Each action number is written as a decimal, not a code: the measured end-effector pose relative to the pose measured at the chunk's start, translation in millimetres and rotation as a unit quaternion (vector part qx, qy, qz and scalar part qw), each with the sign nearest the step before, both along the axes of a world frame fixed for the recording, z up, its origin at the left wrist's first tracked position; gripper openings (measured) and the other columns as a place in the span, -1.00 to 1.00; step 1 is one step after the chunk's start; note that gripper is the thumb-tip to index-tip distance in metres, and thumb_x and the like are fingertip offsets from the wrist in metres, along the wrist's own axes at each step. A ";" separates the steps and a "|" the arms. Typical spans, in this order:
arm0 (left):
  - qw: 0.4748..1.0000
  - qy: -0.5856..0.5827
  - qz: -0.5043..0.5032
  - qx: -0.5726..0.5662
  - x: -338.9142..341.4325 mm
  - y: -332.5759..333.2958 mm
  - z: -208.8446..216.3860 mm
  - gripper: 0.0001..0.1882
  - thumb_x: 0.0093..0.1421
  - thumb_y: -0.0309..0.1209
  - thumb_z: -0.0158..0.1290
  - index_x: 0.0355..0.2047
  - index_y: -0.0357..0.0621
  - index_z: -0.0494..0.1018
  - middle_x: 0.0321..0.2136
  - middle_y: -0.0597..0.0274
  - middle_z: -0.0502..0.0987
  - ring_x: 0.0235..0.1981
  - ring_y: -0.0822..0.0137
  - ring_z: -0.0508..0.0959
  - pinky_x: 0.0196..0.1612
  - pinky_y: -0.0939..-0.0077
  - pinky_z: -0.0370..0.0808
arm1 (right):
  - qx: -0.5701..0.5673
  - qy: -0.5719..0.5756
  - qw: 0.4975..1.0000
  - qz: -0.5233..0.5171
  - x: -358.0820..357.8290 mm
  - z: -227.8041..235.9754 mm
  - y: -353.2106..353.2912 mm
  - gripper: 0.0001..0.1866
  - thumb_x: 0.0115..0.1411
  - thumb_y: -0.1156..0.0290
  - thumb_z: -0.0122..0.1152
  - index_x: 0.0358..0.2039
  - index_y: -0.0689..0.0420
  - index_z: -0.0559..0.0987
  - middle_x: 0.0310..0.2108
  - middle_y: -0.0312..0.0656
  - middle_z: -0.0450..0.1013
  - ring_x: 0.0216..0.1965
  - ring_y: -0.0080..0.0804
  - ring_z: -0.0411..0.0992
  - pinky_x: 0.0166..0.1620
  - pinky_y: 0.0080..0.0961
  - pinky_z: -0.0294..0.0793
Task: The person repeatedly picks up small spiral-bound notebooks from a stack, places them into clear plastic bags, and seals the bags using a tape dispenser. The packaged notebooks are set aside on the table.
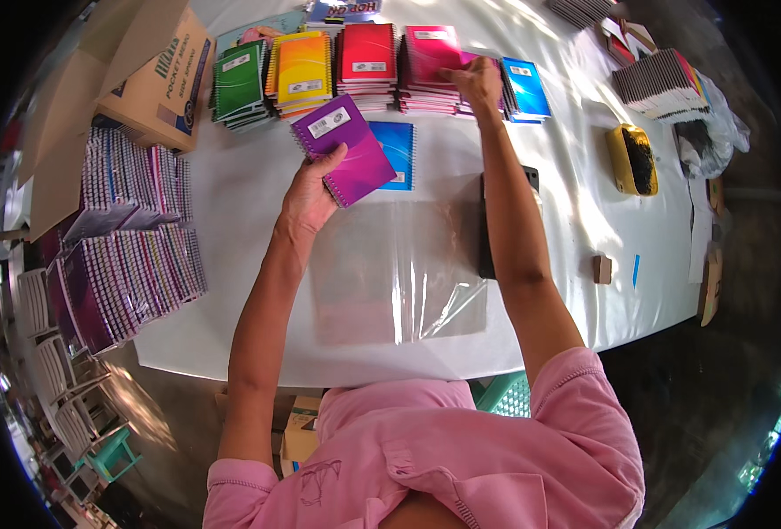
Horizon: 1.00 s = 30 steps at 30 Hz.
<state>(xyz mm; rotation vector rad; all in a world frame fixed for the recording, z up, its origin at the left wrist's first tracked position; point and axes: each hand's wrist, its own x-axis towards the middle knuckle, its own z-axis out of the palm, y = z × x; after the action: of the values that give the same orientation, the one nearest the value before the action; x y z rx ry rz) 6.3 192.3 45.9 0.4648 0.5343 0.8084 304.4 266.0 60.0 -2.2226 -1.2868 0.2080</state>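
My left hand [313, 191] grips a purple spiral notebook [360, 157] by its lower left edge, thumb on the cover, above the table. Partly behind it lies a blue spiral notebook [401, 150]. At the far side my right hand [479, 86] has its fingers closed at the right edge of the top pink notebook [427, 57] on its stack. That hand partly covers a purple stack [465, 60] beside it. Further right stands a blue stack [522, 81]; leftward are red [368, 53], yellow [305, 69] and green [238, 79] stacks.
Clear plastic film [355, 286] lies before me. A black object [487, 238] is partly under my right forearm. Rightward are a yellow container [627, 159] with dark contents, a brown block [602, 269] and more notebooks [659, 88]. Leftward stand a cardboard box [166, 84] and packed notebooks [135, 282].
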 end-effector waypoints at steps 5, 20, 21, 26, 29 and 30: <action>1.000 0.007 -0.015 -0.011 -20.0 8.3 -15.7 -0.35 0.22 -0.03 0.05 0.16 -0.20 0.21 0.06 0.12 0.41 0.08 0.25 0.43 0.12 0.30 0.40 | 0.122 0.009 0.992 0.028 11.4 46.9 -5.7 -0.67 -0.09 0.29 0.37 -0.34 0.22 0.60 -0.33 -0.07 0.57 -0.32 -0.23 0.56 -0.26 -0.36 0.50; 0.996 -0.026 -0.034 -0.075 -34.4 0.4 -21.0 -0.42 0.14 -0.33 0.16 0.15 -0.13 0.24 -0.04 0.15 0.46 -0.06 0.25 0.52 -0.04 0.24 0.54 | 0.167 -0.150 0.883 0.412 -99.5 23.7 26.4 -0.65 0.07 0.47 0.25 -0.08 0.07 0.58 0.01 -0.11 0.45 -0.02 -0.15 0.45 0.05 -0.35 0.46; 0.997 -0.012 -0.033 -0.072 -37.7 -1.0 -23.5 -0.41 0.14 -0.31 0.16 0.15 -0.13 0.24 -0.03 0.14 0.46 -0.05 0.24 0.51 -0.04 0.24 0.54 | 0.190 -0.247 0.870 0.383 -95.0 -1.2 21.6 -0.64 0.07 0.50 0.24 -0.07 0.04 0.58 0.00 -0.11 0.46 -0.01 -0.14 0.45 0.05 -0.35 0.47; 0.995 0.019 -0.015 -0.094 -64.0 -6.0 -36.0 -0.37 0.16 -0.17 0.17 0.16 -0.12 0.22 0.00 0.12 0.44 -0.01 0.23 0.50 -0.02 0.23 0.54 | 0.235 -0.246 0.873 0.351 -84.9 1.6 22.0 -0.54 -0.05 0.66 0.17 -0.11 -0.06 0.59 -0.19 -0.21 0.56 -0.19 -0.20 0.55 -0.20 -0.38 0.61; 0.992 0.032 -0.007 -0.120 -76.4 -10.5 -39.4 -0.33 0.17 -0.07 0.15 0.18 -0.11 0.21 0.02 0.12 0.43 0.02 0.21 0.48 -0.01 0.22 0.53 | 0.196 -0.142 0.922 0.302 -104.0 54.0 11.0 -0.62 -0.05 0.59 0.17 -0.16 -0.01 0.58 -0.25 -0.22 0.57 -0.19 -0.24 0.55 -0.19 -0.35 0.57; 0.993 0.029 -0.009 -0.115 -75.9 -11.2 -40.8 -0.32 0.17 -0.05 0.14 0.18 -0.11 0.21 0.02 0.12 0.43 0.03 0.21 0.48 -0.01 0.21 0.53 | 0.212 -0.162 0.903 0.336 -100.8 52.9 10.5 -0.69 0.00 0.53 0.21 -0.18 0.03 0.58 -0.31 -0.22 0.56 -0.26 -0.23 0.56 -0.20 -0.33 0.55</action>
<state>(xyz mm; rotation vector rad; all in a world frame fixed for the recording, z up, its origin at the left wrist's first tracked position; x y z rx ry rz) -69.6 181.1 5.1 0.2798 0.6677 0.7075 203.5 276.5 113.0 -1.4179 -2.0275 -0.1892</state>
